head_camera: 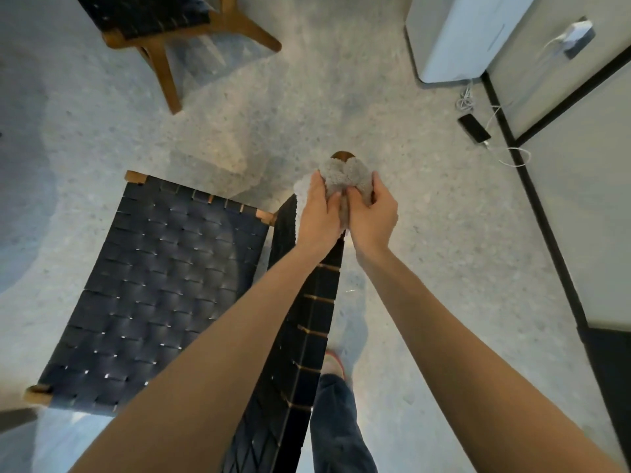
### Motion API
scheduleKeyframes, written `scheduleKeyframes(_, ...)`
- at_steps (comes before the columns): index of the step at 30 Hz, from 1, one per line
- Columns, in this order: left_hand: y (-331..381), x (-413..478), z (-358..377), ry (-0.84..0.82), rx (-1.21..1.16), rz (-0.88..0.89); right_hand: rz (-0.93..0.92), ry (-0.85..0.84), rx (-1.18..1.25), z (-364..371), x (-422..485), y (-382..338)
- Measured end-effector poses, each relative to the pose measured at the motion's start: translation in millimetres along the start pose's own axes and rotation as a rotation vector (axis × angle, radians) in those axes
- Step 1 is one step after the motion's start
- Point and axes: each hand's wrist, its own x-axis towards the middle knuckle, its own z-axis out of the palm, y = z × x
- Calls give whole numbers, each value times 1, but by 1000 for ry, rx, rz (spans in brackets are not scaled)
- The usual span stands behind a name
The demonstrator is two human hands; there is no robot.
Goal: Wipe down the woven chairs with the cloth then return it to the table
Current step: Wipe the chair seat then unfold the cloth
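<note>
Head view looks straight down on a fluffy grey cloth (pixel 345 179) bunched over the top corner of the nearer woven chair (pixel 160 288), a low seat of dark navy straps on a brown wooden frame. The left hand (pixel 319 213) and the right hand (pixel 372 216) meet on the cloth side by side. Each grip is closed round the fabric, fingers curled into it, so both hold it against the upper end of the strapped backrest (pixel 304 319). A rounded wooden tip of the frame peeks out just beyond the cloth. A second woven chair (pixel 146 15) of the same make stands well apart at the upper left on the pale speckled floor (pixel 307 97). To the right, a white boxy appliance (pixel 454 35) sits by the wall. A black phone (pixel 474 128) lies on the floor near it, with a white cable (pixel 512 155) at its end. Below the arms, a leg in dark jeans (pixel 334 421) shows beside the backrest.
</note>
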Motion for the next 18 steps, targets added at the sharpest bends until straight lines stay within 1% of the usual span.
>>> scheduleKeyframes(2,2,-1,-1,23,-56,27,-200,71,-29,-4,3,-13)
scheduleKeyframes(3,0,-1,-3,34,-94,41,-312,55,-56,-5,7,-19)
scheduleKeyframes(4,0,1,-5,47,-106,44,-396,-11,-91,-5,14,-23)
scheduleKeyframes(5,1,2,-7,55,-96,36,-430,-123,-145,-3,23,-27)
scheduleKeyframes(7,0,4,-12,43,-72,-8,-385,-390,-355,3,44,-31)
scheduleKeyframes(8,-3,6,-13,25,-82,-25,-365,-483,-479,7,52,-30)
scheduleKeyframes(9,-6,5,-13,2,-78,-35,-369,-522,-565,11,57,-26)
scheduleKeyframes(10,-8,5,-13,-10,-46,-51,-385,-514,-593,14,60,-21)
scheduleKeyframes(11,-10,4,-13,-20,7,-70,-398,-474,-571,17,62,-16)
scheduleKeyframes(13,-13,4,-14,-12,67,-92,-409,-365,-522,23,61,-7)
scheduleKeyframes(14,-14,4,-15,1,84,-95,-422,-315,-540,26,60,-4)
scheduleKeyframes(16,-14,4,-16,28,107,-93,-491,-224,-657,26,61,-3)
scheduleKeyframes(18,-14,2,-17,28,104,-75,-592,-195,-854,22,65,-9)
